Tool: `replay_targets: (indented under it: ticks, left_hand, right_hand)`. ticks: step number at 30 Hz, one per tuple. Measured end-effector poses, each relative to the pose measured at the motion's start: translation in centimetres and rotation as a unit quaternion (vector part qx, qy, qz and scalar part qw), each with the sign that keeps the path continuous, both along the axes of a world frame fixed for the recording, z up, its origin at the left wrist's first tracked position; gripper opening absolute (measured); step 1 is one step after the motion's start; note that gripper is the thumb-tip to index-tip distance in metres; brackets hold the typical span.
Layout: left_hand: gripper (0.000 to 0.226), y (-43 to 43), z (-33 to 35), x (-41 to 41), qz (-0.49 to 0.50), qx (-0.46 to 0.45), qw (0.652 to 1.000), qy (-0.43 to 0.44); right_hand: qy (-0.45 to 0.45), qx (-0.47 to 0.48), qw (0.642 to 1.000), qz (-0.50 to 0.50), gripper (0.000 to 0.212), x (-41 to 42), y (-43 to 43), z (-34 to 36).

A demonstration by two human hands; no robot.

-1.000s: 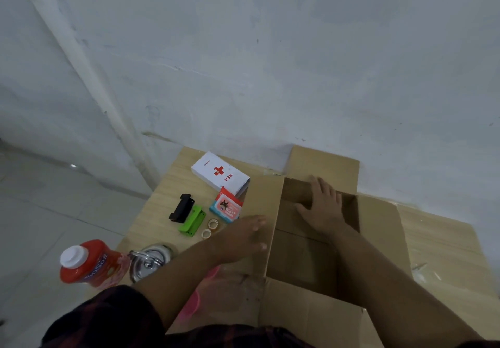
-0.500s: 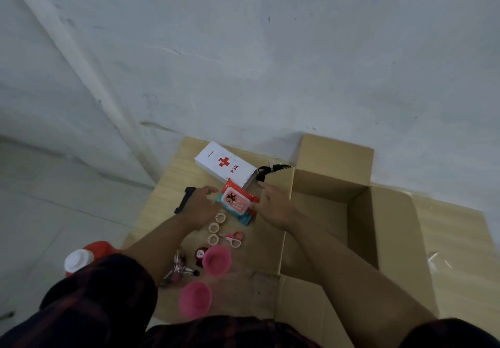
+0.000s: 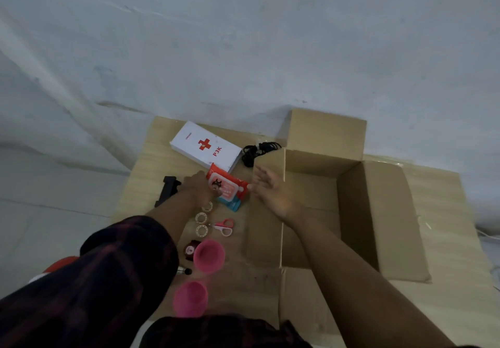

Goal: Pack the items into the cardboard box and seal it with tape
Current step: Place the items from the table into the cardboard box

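Head view: a cardboard box (image 3: 357, 212) sits open on the right of a wooden table (image 3: 146, 174), its flaps spread and its floor bare where visible. Left of it lies a red and teal wet-wipes pack (image 3: 228, 189), in front of a white first-aid box (image 3: 207, 146).

The left hand (image 3: 198, 186) curls at the pack's left edge; whether it grips the pack cannot be told. The right hand (image 3: 270, 189) is flat with spread fingers, one fingertip touching the pack's right edge.

Best handling is probably to pinch both ends, lift the pack clear of the raised left flap, and lay it flat in a corner.
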State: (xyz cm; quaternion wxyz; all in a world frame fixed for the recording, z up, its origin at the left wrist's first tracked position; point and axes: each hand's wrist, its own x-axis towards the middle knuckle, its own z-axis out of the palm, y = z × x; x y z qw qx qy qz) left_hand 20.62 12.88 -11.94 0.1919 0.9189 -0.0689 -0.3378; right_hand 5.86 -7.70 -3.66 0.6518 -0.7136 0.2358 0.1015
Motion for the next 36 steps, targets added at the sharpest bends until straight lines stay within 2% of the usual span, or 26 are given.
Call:
replay_targets:
  ticks: [3, 7, 12, 15, 22, 28, 30, 36]
  left_hand:
    - [0.057, -0.8, -1.2, 0.3, 0.017, 0.031, 0.999, -0.024]
    - [0.051, -1.2, 1.0, -0.2, -0.021, 0.006, 0.999, -0.042]
    - [0.035, 0.0, 1.0, 0.3, -0.022, -0.099, 0.993, -0.059]
    - [0.021, -0.1, 5.1, -0.9, 0.029, -0.169, 0.984, -0.050]
    - [0.030, 0.3, 10.5, -1.7, 0.113, -0.264, 0.946, -0.147]
    - [0.026, -1.6, 15.1, -3.2, 0.181, -0.316, 0.907, -0.212]
    - [0.025, -2.6, 16.0, -3.8, 0.193, -0.341, 0.895, -0.212]
    - [0.028, -6.3, 17.6, -6.9, 0.139, -0.367, 0.901, -0.183]
  right_hand:
    - [-0.008, 0.032, 0.999, -0.020, 0.077, -0.3, -0.3, -0.2]
    - [-0.016, 0.044, 0.999, -0.025, 0.072, -0.6, -0.4, -0.6]
    - [-0.020, 0.066, 0.997, -0.036, 0.060, -0.4, -0.4, -0.8]
    - [-0.022, 0.076, 0.996, -0.028, 0.055, -0.4, -0.3, -0.1]
    - [-0.043, 0.053, 0.996, -0.060, 0.041, -0.7, 0.7, 0.9]
    - [-0.063, 0.055, 0.991, -0.101, 0.044, -2.7, 1.1, 2.8]
    - [-0.056, 0.063, 0.990, -0.110, 0.045, -3.5, 0.9, 3.8]
    - [-0.057, 0.141, 0.978, -0.142, 0.045, -6.0, -1.0, 6.0]
